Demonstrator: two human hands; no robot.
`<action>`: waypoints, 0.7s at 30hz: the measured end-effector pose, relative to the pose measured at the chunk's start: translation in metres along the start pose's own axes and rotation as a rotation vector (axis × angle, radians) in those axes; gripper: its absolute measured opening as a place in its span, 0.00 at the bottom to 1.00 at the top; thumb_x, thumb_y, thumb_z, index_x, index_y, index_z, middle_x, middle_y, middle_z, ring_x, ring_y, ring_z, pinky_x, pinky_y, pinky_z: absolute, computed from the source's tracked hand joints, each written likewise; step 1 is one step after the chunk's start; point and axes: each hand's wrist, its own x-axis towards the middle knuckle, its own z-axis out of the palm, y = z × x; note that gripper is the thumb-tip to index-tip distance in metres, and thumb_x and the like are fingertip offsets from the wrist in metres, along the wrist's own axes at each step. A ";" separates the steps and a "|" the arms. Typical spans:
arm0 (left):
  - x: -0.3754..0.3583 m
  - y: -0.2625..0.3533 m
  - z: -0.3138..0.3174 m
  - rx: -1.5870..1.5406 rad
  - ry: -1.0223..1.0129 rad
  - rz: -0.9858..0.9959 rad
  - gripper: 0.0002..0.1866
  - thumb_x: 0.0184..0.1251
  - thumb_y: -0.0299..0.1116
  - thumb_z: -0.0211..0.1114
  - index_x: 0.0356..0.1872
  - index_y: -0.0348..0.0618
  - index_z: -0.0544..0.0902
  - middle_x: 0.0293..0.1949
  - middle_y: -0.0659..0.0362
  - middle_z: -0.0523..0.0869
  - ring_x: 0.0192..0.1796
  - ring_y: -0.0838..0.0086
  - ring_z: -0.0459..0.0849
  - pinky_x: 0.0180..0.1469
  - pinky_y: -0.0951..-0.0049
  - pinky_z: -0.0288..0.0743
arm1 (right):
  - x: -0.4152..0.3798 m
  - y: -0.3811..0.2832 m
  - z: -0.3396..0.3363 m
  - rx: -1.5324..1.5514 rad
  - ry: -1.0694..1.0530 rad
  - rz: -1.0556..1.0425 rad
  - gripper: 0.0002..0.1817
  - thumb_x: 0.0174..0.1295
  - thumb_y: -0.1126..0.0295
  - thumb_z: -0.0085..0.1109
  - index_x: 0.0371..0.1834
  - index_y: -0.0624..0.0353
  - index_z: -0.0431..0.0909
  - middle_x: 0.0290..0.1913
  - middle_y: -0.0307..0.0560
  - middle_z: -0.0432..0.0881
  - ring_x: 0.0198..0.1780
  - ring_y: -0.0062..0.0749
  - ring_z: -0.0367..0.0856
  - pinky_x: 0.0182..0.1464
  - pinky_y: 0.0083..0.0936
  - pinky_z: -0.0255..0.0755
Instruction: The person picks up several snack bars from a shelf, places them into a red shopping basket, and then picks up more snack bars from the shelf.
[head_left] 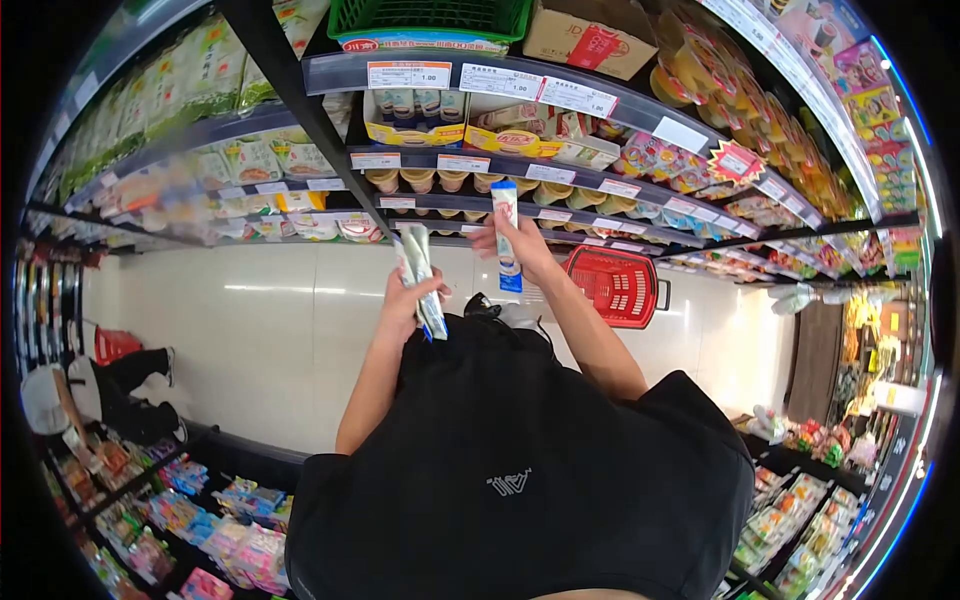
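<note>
While raised at frame centre before the shelves (560, 175), white-and-blue stick packet (507, 235) pinched upright in right hand (525, 250); bundle of similar packets (420, 280) clasped in left hand (408, 300); red basket (618, 286) just right.

the shop is bright, with white glare streaks on the pale floor (270, 330). far from the floor, at the round edges, shelves bend, blur and fade to black.

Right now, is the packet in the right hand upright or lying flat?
Upright: the packet stands lengthwise in the right hand, its top toward the shelves.
</note>
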 end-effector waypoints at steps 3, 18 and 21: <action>0.005 0.039 0.007 -0.033 0.040 0.033 0.10 0.54 0.23 0.64 0.37 0.32 0.75 0.31 0.52 0.82 0.29 0.69 0.84 0.30 0.73 0.79 | 0.001 -0.022 0.037 0.188 0.022 -0.155 0.23 0.70 0.53 0.41 0.46 0.67 0.69 0.44 0.60 0.81 0.41 0.37 0.82 0.43 0.29 0.77; 0.015 0.068 0.025 0.230 -0.138 0.220 0.22 0.50 0.18 0.69 0.49 0.34 0.74 0.41 0.57 0.82 0.40 0.76 0.82 0.43 0.75 0.78 | 0.015 -0.044 0.108 0.202 0.128 -0.324 0.20 0.71 0.57 0.41 0.46 0.68 0.70 0.47 0.59 0.80 0.45 0.36 0.81 0.48 0.31 0.77; 0.014 0.082 0.026 0.214 -0.108 0.325 0.24 0.48 0.17 0.69 0.49 0.33 0.74 0.42 0.56 0.82 0.41 0.75 0.83 0.43 0.75 0.78 | 0.015 -0.051 0.111 0.154 0.094 -0.270 0.16 0.68 0.62 0.48 0.45 0.68 0.73 0.43 0.56 0.82 0.41 0.33 0.82 0.43 0.27 0.77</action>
